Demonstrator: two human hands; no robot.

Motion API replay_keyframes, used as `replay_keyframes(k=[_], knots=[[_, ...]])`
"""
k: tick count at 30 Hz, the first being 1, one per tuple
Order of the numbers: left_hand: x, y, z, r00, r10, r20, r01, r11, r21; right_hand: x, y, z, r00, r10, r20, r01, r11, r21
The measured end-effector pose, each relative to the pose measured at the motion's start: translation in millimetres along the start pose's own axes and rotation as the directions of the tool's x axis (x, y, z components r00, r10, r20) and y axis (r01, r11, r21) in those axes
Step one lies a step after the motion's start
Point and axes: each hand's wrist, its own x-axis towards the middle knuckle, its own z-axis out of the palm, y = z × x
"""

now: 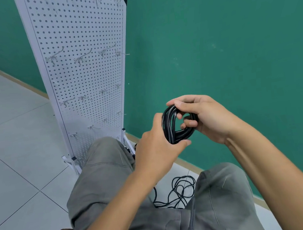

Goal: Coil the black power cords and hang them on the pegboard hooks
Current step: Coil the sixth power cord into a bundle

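We hold the coiled cord (176,125) in both hands' fingers (185,124); the pegboard (85,75) stands upper left, nearer our left hand (156,148)

- The left hand (155,150) and right hand (202,116) both grip a coiled black cord (174,126).
- A loose cord (176,192) lies tangled on the floor (13,149).
- The white pegboard (85,75) carries bare metal hooks (82,57).

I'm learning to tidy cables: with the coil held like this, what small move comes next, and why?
Probably lift the coiled power cord, gripped by the left hand and right hand, toward a bare pegboard hook; the loops look gathered.
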Motion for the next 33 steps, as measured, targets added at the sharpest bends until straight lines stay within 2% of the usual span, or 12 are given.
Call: replay_keyframes(k=[3,8,11,14,18,20,25,30,33], knots=[[0.3,0.2,2.0,1.0,-0.006,-0.003,0.006,0.998,0.066,2.4,0.7,8.6,0.995,-0.035,-0.096,0.023,0.992,-0.122],[0.4,-0.8,2.7,0.991,0.015,0.13,-0.026,0.996,0.085,6.3,9.0,17.4,0.972,-0.101,-0.213,0.045,0.967,-0.251],[6.9,-7.0,-4.8,0.957,0.019,0.291,-0.026,1.0,0.018,6.4,14.7,18.5,0.972,-0.099,-0.215,0.059,0.981,-0.183],[15.0,-16.6,-17.7,0.884,0.09,0.458,0.001,0.981,-0.193,4.8,15.7,17.6,0.984,-0.091,-0.152,0.08,0.994,-0.073],[19.9,-20.8,-30.8,0.807,0.248,0.536,-0.065,0.94,-0.336,0.5,7.9,12.7,0.998,-0.063,0.024,0.059,0.99,0.129],[21.9,-22.1,-32.7,0.796,0.296,0.529,-0.075,0.914,-0.398,-0.1,4.9,11.1,0.994,-0.081,0.072,0.066,0.979,0.195],[17.6,-25.1,-30.1,0.793,0.298,0.531,0.074,0.818,-0.57,-0.5,-1.3,12.5,0.984,-0.13,0.119,0.099,0.967,0.234],[13.3,-23.2,-31.1,0.681,0.278,0.677,0.351,0.688,-0.635,1.7,-9.1,14.0,0.98,-0.133,0.146,0.106,0.978,0.178],[12.0,-23.9,-28.9,0.66,0.267,0.702,0.442,0.618,-0.65,5.5,-7.3,14.9,0.981,-0.131,0.142,0.106,0.979,0.171]])
